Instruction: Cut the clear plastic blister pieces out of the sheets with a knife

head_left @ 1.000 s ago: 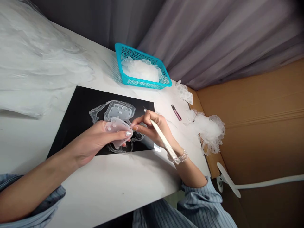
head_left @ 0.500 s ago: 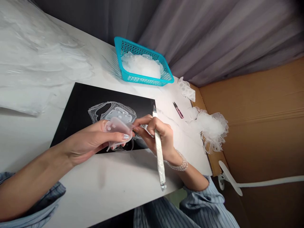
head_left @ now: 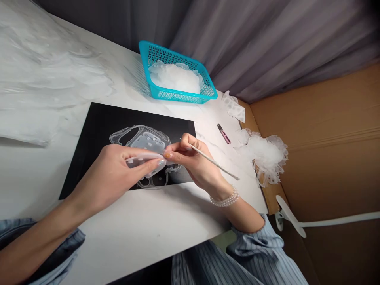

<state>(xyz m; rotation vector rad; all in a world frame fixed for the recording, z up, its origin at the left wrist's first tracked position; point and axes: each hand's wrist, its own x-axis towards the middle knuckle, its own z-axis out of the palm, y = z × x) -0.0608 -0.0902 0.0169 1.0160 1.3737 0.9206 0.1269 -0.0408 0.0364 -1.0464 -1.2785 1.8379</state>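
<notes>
My left hand (head_left: 118, 174) pinches a small translucent plastic piece with white dots (head_left: 145, 160) just above a black mat (head_left: 95, 130). My right hand (head_left: 192, 162) is closed round a thin white pen-like tool (head_left: 213, 161), and its fingertips meet the plastic piece at the left thumb. On the mat behind the hands lies another clear plastic piece with white dots (head_left: 148, 140), with a clear outline around it.
A teal basket (head_left: 154, 59) holding white lace stands at the back of the white table (head_left: 142, 229). Small pink snips (head_left: 223, 133) and a heap of white lace trim (head_left: 264, 152) lie to the right. White fabric (head_left: 44, 79) covers the left. A cardboard wall (head_left: 326, 150) rises on the right.
The right hand has swung the white tool from pointing down toward me to pointing out to the right. The left hand has tipped the plastic piece flatter.
</notes>
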